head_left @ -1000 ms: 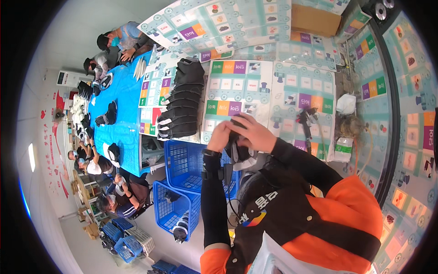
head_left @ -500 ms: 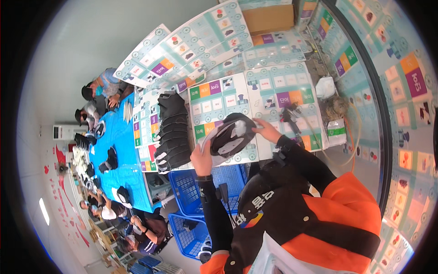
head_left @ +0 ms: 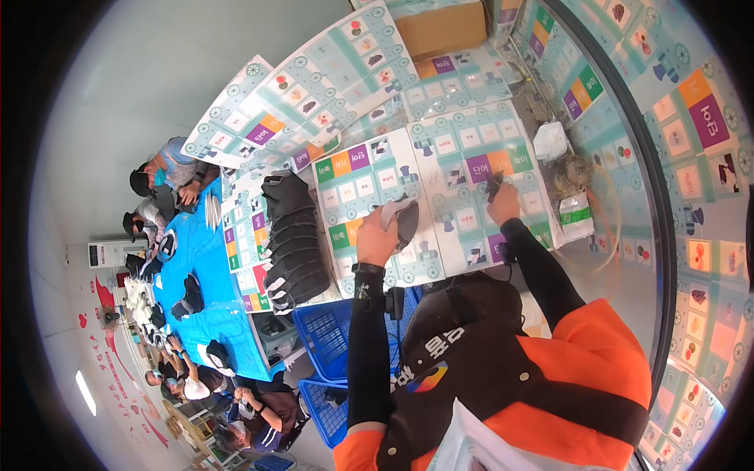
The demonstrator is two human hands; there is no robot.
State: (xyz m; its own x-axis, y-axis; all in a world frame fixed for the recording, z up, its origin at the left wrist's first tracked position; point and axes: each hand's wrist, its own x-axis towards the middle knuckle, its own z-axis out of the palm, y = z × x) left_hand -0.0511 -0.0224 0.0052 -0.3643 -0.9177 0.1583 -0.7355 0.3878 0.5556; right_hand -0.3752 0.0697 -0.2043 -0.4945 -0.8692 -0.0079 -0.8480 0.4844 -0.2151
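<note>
My left hand is closed on a black and light-grey shoe upper, lifted over the near edge of the table and seen folded and tilted. My right hand is wrapped round a dark gun-shaped hand tool over the right part of the table; the fingers cover most of it. Left of my left hand, a long row of overlapping black shoe uppers lies on the table, their lighter edges toward the left.
Printed sheets cover the table, and printed boards stand behind. Blue baskets sit below the near edge. A white-and-green bag and pale hose lie right. Co-workers sit around a blue-covered table at left.
My right hand has let go of the shoe upper and moved right onto the tool, which was lying on the table. My left hand keeps the upper, now turned and folded over.
</note>
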